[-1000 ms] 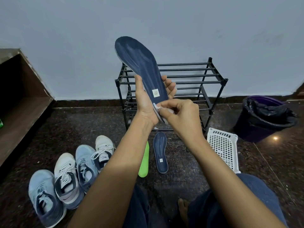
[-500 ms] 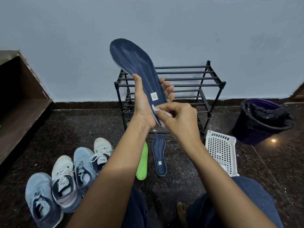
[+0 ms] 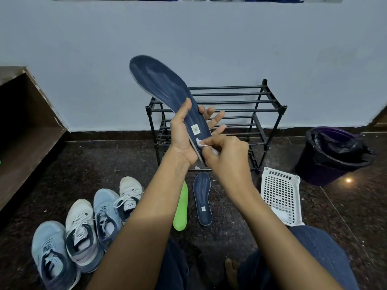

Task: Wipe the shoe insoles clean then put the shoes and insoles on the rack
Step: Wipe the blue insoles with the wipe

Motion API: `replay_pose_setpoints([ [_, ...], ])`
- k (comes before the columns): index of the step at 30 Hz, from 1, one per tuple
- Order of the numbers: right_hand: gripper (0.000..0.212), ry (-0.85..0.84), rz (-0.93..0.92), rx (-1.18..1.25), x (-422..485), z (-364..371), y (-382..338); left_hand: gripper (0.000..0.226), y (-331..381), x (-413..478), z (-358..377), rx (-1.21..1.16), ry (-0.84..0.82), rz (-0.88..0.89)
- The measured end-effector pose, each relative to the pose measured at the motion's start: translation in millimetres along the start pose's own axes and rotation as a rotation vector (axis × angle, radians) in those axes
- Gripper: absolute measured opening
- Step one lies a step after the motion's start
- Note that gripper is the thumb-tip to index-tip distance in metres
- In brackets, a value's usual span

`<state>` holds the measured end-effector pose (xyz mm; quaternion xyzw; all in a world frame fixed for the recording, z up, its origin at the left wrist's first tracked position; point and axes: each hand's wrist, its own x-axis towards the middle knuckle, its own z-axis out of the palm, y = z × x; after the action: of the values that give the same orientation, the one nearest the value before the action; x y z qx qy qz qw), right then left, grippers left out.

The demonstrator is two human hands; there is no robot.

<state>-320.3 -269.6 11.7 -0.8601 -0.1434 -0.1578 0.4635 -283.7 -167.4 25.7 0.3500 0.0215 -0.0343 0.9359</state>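
1. Your left grip (image 3: 181, 135) is clamped round the heel half of a long navy-blue foam insole (image 3: 165, 86), thumb across its top face and fingers spread behind it. You hold the insole up in front of the black metal-tube shoe rack (image 3: 268, 109), its toe end tilted up and to the left.
2. Your right grip (image 3: 226, 155) pinches a small white wipe (image 3: 200, 142) and presses it on the insole's heel edge, just below the pale square label.
3. A second navy insole (image 3: 202, 197) lies flat on the dark speckled floor (image 3: 345, 216) just in front of the rack, with a bright green insole (image 3: 181, 208) beside it on the left.
4. Four light-blue and white lace-up sneakers (image 3: 83, 231) stand in a row, front-left of the rack.
5. A white perforated plastic basket (image 3: 280, 195) lies front-right of the rack.
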Motion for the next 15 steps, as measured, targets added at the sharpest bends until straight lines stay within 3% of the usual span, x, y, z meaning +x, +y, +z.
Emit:
replay_pose_setpoints([
  [4,0.016,0.045,-0.032,0.097,3.9,0.2,-2.7,0.039,-8.7,0.2,5.4,-0.021,0.068,-0.006],
  [10,0.016,0.173,-0.091,-0.083,22.4,3.8,1.8,0.04,-18.2,-2.2,13.1,-0.023,0.067,-0.047],
  [15,0.016,0.001,0.032,-0.054,6.2,-0.2,7.4,0.043,-0.4,3.5,6.0,-0.08,0.098,0.071],
])
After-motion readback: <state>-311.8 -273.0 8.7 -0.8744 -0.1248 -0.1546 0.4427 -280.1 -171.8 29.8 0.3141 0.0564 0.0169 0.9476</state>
